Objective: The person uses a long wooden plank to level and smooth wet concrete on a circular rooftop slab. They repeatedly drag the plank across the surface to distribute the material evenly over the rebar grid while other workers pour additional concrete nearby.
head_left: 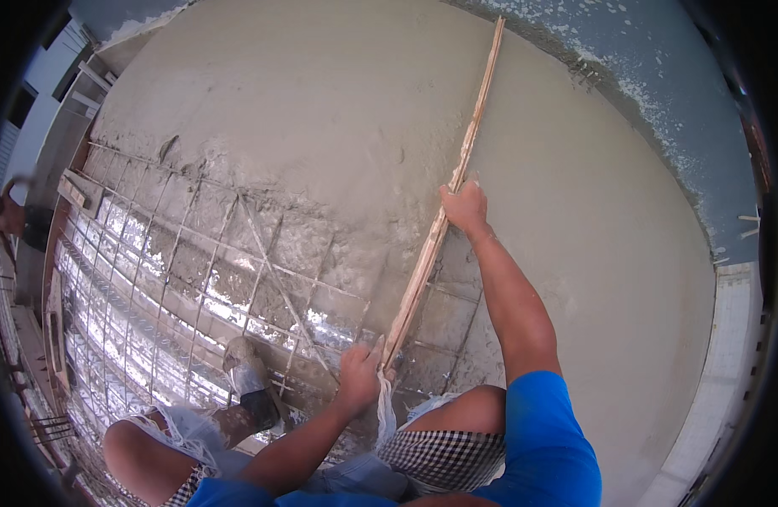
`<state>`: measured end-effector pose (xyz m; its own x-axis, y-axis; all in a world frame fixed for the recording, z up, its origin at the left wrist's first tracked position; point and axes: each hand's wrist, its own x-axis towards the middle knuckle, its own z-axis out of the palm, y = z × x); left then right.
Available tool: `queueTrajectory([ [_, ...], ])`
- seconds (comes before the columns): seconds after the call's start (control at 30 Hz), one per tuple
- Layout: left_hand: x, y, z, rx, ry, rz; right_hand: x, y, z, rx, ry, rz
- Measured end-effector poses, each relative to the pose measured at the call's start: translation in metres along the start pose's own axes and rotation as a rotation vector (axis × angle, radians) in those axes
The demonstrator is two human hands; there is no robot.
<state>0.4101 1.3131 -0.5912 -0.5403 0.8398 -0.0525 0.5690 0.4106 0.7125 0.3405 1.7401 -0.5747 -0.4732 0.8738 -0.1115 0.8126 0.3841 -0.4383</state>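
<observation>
1. At the far left, I saw another person beyond the edge of the work.
2. Next came a grid of thin metal bars, partly buried under rough grey concrete.
3. A mud-smeared boot with a dark top stood amid the grid.
4. The left hand was curled round the lower end of the strip, its thumb pointing up along the wood.
5. The long, narrow, pale-brown wooden strip slanted from that hand up and away to the right, its far half over smooth wet concrete.
6. The right hand was clenched round the strip near its middle, the wood running out both ways from the fist.
7. Farthest right rose a blue-grey, white-spattered wall.
</observation>
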Motion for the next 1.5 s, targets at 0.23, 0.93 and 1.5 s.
queueTrajectory([
  [0.23,0.041,-0.014,-0.012,-0.021,0.045,0.016,0.049,0.007,0.028,0.011,0.139,-0.021],
  [0.93,0.011,-0.056,-0.014,-0.101,0.254,-0.224,0.03,-0.138,0.096,0.008,-0.055,-0.177],
  [1.5,-0.053,-0.041,0.012,0.037,0.316,-0.374,-0.051,-0.22,0.11,0.045,-0.355,-0.38],
])
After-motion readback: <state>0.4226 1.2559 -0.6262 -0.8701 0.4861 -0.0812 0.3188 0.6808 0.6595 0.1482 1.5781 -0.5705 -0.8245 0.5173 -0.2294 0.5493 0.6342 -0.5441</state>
